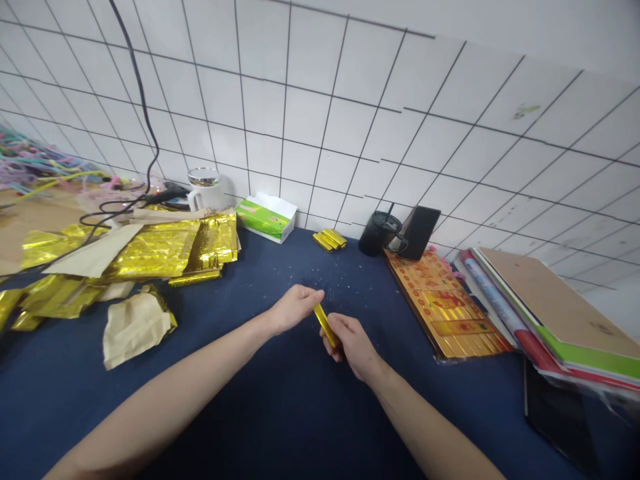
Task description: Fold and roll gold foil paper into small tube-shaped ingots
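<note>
Nearest us, 2 bare forearms (165,403) stretch over a blue table (280,413), and 1 gold strip (325,323) is held between the hands, in front of the body. We see its long axis slant from the far left to the near right. The left hand (296,308) has its thumb pressed at the far end; its other fingers are mostly hidden, but we judge it a light pinch. The right hand (356,343) covers more of the strip: its thumb lies along the near part and its fingers curl round beneath. So the strip runs forward and leftward from the right fingers, meeting the left thumb tip, with a bare stretch between the 2 hands.

As for writing, we can read none. The green tissue box (265,220) has print too small to make out, the orange packet (450,307) shows red decoration but no clear words, and we find no brand on the dark mug (377,235).
</note>
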Action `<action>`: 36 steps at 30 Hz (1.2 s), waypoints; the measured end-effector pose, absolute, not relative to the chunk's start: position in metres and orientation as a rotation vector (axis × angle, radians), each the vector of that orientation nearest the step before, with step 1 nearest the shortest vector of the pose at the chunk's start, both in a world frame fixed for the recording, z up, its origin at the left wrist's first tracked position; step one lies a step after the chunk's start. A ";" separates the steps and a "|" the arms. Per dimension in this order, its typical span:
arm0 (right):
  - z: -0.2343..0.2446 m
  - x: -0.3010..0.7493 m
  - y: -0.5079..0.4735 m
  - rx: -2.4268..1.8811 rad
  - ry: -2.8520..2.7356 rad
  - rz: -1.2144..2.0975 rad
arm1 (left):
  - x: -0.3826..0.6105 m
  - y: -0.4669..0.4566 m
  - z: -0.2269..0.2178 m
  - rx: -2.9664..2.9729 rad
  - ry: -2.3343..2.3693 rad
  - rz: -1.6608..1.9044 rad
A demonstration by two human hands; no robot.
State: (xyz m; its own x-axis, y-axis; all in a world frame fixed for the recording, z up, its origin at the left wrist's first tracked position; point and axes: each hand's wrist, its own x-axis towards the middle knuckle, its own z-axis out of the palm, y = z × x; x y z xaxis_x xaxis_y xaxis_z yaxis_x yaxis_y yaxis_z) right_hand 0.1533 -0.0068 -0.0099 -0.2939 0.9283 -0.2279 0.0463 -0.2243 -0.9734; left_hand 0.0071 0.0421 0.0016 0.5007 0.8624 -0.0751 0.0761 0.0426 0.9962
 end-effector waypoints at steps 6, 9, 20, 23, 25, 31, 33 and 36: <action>-0.011 0.154 -0.006 -1.221 -1.357 1.663 | 0.017 0.033 -0.001 1.495 0.887 0.649; -0.011 0.153 -0.006 -1.230 -1.340 1.680 | 0.010 0.042 -0.004 1.481 1.002 0.781; -0.013 0.150 -0.007 -1.206 -1.354 1.582 | -0.002 0.055 -0.002 1.327 1.010 0.867; -0.012 0.151 -0.008 -1.123 -1.266 1.665 | -0.005 0.055 0.001 1.276 0.972 0.850; -0.010 0.153 -0.009 -0.999 -1.143 1.814 | -0.007 0.056 0.005 1.225 0.918 0.863; -0.009 0.158 -0.008 -0.758 -0.907 2.075 | -0.006 0.052 0.007 1.146 0.671 0.850; -0.010 0.157 -0.008 -0.791 -0.940 2.071 | -0.004 0.051 0.006 1.143 0.701 0.866; -0.011 0.155 -0.008 -0.944 -1.040 1.931 | -0.003 0.051 0.004 1.140 0.761 0.861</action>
State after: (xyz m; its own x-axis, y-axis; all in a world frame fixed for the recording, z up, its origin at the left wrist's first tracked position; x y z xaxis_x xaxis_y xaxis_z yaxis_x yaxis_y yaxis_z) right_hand 0.1553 -0.0083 -0.0106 -0.4591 0.8511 -0.2546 -0.2556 -0.4011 -0.8797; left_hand -0.0027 0.0513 0.0041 0.4723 0.8781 -0.0771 -0.1846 0.1840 0.9654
